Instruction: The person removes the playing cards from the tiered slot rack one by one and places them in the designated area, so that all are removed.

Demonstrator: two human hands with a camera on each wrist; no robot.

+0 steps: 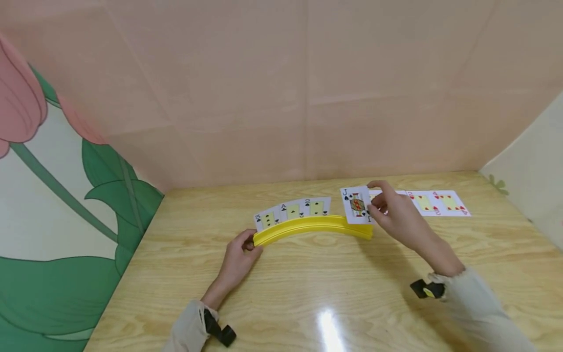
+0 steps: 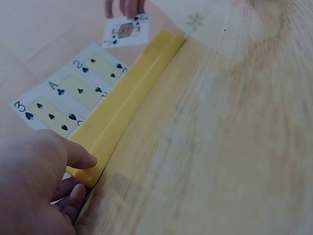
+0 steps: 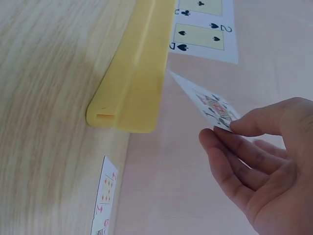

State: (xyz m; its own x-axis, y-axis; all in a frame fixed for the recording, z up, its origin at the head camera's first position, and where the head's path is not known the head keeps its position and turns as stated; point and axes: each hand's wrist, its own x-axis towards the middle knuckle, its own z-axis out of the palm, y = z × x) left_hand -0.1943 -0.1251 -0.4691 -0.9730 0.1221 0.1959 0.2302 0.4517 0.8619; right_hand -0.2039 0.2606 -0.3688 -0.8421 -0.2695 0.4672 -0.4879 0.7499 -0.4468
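Head view: pinched jack card (image 1: 357, 205) w/ R hand (image 1: 399, 215), nr R end of yellow holder (image 1: 303, 225); gripped opp. end w/ L hand (image 1: 236, 256).

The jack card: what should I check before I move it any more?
1. Jack pinched by the right hand: ok.
2. Yellow holder gripped at its left end by the left hand: ok.
3. 3, ace and 2 standing in the holder: ok.
4. Room in the holder to the right of the 2: ok.
5. Jack in the holder: not ok, it's held in the air.
6. Every table card readable: cannot tell, the right hand hides some.
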